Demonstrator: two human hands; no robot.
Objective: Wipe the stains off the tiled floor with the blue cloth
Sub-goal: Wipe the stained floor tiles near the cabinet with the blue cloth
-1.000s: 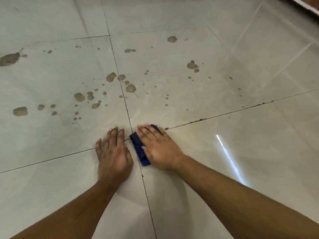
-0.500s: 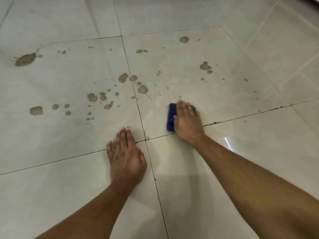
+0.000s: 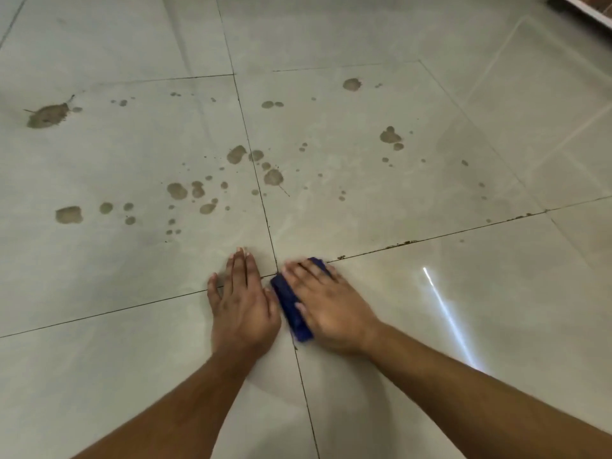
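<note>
A folded blue cloth (image 3: 291,304) lies flat on the pale tiled floor (image 3: 430,326) just right of a grout crossing. My right hand (image 3: 326,301) presses down on it with straight fingers, covering most of it; only its left edge and far corner show. My left hand (image 3: 243,299) rests flat on the floor right beside the cloth, fingers straight and pointing away from me. Several brown stains (image 3: 273,177) are spattered over the two tiles beyond my hands, with a big blotch (image 3: 48,115) at the far left and another (image 3: 390,135) at the right.
Dark grout lines (image 3: 430,236) cross the floor, with crumbs of dirt along the one running right. A bright streak of reflected light (image 3: 447,313) lies on the glossy tile right of my right arm. A white edge (image 3: 589,11) shows at the top right corner.
My right hand has slid the cloth back toward me and leftward, from the far tile to beside my left hand. The left hand has stayed planted.
</note>
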